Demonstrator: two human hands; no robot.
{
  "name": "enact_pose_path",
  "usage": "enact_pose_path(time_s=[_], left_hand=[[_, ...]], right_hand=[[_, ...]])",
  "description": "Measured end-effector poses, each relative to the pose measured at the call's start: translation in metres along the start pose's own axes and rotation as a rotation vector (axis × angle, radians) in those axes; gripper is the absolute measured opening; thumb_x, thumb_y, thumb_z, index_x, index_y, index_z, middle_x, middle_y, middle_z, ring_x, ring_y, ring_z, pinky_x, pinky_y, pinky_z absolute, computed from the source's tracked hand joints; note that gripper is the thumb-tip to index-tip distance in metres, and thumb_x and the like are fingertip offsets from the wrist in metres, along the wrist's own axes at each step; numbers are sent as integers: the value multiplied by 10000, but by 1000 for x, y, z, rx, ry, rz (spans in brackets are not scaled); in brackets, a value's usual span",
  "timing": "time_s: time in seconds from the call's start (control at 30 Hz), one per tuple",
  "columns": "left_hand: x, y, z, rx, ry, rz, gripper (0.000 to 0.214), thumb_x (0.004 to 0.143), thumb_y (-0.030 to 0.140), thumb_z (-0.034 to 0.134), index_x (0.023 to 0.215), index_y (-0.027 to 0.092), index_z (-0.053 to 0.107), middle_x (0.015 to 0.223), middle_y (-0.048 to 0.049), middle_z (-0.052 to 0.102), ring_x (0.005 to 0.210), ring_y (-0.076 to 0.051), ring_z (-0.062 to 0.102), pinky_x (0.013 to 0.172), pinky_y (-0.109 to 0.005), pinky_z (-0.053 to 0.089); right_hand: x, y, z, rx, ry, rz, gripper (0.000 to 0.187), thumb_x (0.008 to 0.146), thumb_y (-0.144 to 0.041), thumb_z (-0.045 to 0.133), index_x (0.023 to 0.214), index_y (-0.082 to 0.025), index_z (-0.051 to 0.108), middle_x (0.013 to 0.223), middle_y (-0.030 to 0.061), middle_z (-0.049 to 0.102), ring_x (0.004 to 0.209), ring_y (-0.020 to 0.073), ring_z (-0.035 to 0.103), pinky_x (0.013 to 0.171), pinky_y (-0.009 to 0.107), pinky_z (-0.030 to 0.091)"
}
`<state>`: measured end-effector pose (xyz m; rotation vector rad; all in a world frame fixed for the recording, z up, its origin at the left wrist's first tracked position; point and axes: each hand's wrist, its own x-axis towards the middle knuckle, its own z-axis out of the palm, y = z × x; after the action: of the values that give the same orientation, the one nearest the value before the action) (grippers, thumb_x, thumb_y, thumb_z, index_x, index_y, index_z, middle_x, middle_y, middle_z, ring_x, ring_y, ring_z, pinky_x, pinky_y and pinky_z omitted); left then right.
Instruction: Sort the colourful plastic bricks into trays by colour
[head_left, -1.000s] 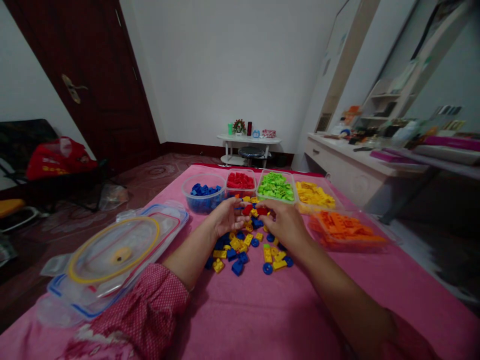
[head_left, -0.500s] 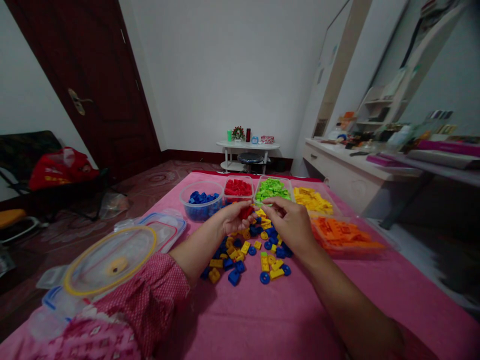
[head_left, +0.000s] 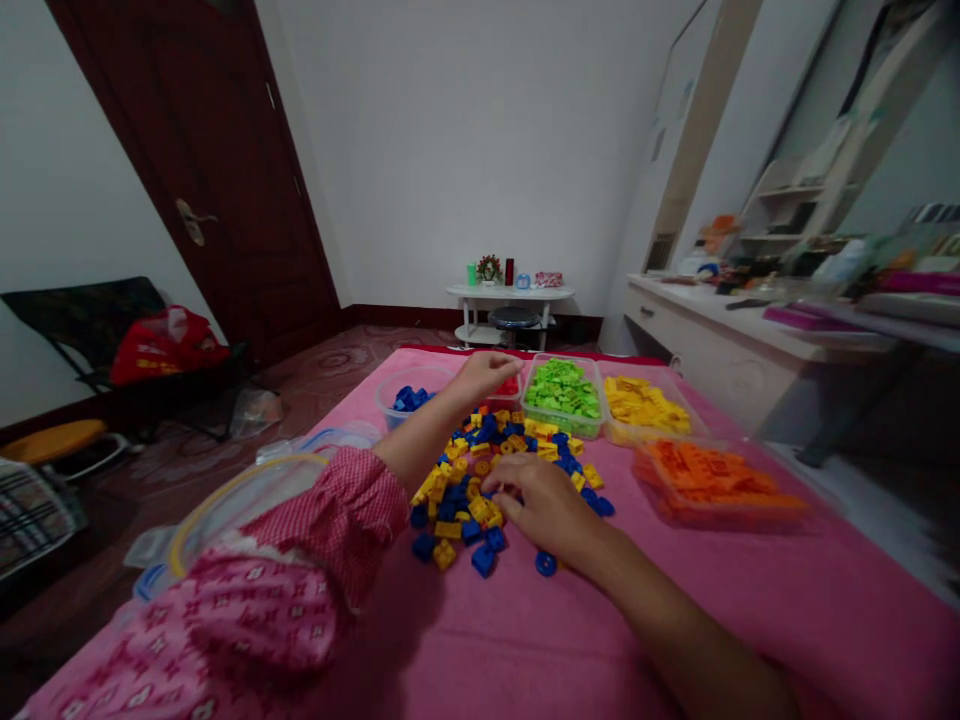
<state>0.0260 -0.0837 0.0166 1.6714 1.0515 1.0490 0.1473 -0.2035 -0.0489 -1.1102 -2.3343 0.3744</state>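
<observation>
My left hand [head_left: 486,373] is above the clear box of red toy bricks [head_left: 508,387], seen from its back and partly covering them. Its visible fingers stretch to the right, and I see nothing held in them. Over the loose heap of blue and yellow building bricks [head_left: 452,505] is my right hand [head_left: 541,497], palm down. Its fingers are bent but apart, with the fingertips at the bricks. A small blue wheel [head_left: 546,564] lies just below that hand on the pink cloth [head_left: 480,650].
Behind the heap stand a round tub of blue bricks [head_left: 409,398] and a box of green bricks [head_left: 562,390]. Boxes of yellow bricks [head_left: 645,405] and orange bricks [head_left: 712,475] are to the right. Clear lids [head_left: 247,500] lie at left, partly under my sleeve.
My left hand, earlier palm up with red bricks in it, has turned over and moved out above the red box. The right hand has come down and nearer onto the heap.
</observation>
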Motion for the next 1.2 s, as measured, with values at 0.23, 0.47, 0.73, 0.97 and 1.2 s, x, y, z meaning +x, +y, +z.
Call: enact_pose_path(time_s=[0.23,0.47,0.73,0.97,1.2], left_hand=[[-57,-24,1,-10,-103,34,315,727,376,629,852,94,690,792,-63,682,727,-130,594,684,-222,445],[-71,-52,-15,338,-18,38,293,764,331,540,821,93,701,709,-50,675,628,-135,578,568,-211,407],[-73,-67,-10,552,94,124,260,776,204,500,914,145,712,906,-76,708,825,-194,634,767,-274,461],[-80,-81,3,883,-95,263,506,761,175,516,1266,156,524,1422,-126,389,1272,-259,403,1041,-383,334],[-83,-64,-1,834,-40,127,330,791,164,418,961,202,698,893,-34,712,830,-167,633,751,-251,461]], right_hand=[[-3,-2,0,-176,-199,-1,131,785,-211,567,843,-226,683,909,30,628,867,158,554,715,238,384],[0,4,-25,-434,-147,193,121,743,-165,554,737,-198,670,858,56,638,814,174,567,660,255,356],[-3,-7,6,-358,-210,164,202,720,-142,555,843,-237,684,871,35,688,878,189,601,692,258,360],[-1,-9,5,-398,-237,229,152,719,-136,518,719,-196,658,791,58,686,793,177,612,606,250,322],[0,14,-8,-213,-104,238,198,672,-121,500,740,-222,657,734,-12,668,666,122,573,558,222,298]])
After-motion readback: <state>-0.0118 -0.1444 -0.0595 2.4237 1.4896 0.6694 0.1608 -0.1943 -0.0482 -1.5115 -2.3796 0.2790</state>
